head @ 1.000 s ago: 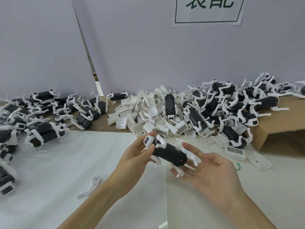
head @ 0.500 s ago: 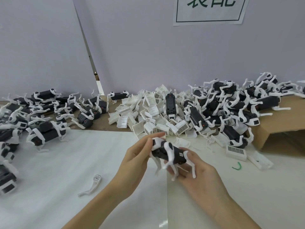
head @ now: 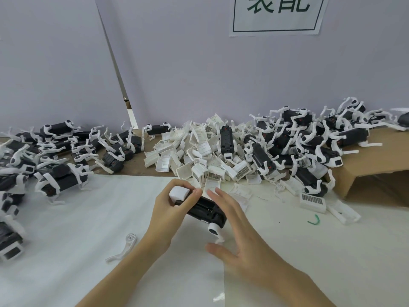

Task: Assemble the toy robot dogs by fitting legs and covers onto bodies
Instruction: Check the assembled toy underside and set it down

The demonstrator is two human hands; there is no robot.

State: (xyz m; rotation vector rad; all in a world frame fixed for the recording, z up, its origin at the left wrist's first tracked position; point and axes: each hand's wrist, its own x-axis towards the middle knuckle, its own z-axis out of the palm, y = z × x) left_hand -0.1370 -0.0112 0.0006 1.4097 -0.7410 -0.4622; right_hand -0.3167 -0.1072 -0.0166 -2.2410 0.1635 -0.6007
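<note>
Progress: many toy dogs with white legs already lie in two heaps, one at the left edge of the frame (head: 59, 156) and one at the upper right on the cardboard (head: 309, 138). This suggests a large part of the work is done.
Still to do: a pile of loose white covers (head: 199, 156) waits in the middle of the frame, so several bodies probably still need their covers.
Body in hand: the black body (head: 203, 209) is just above the white table (head: 88, 218), at the centre of the frame, tilted down to the right. One white leg (head: 215, 231) shows at its lower right end; the other legs cannot be seen.
Left hand: the left hand (head: 174, 204) grips the upper left end of the body, its fingers curled around a white piece there.
Right hand: the right hand (head: 239, 235) is spread, fingers straight and apart. It lies over the right side of the body; whether it touches the body cannot be told.
Loose parts: a single white leg (head: 126, 247) lies on the table at the lower left of the hands, well apart from them.
</note>
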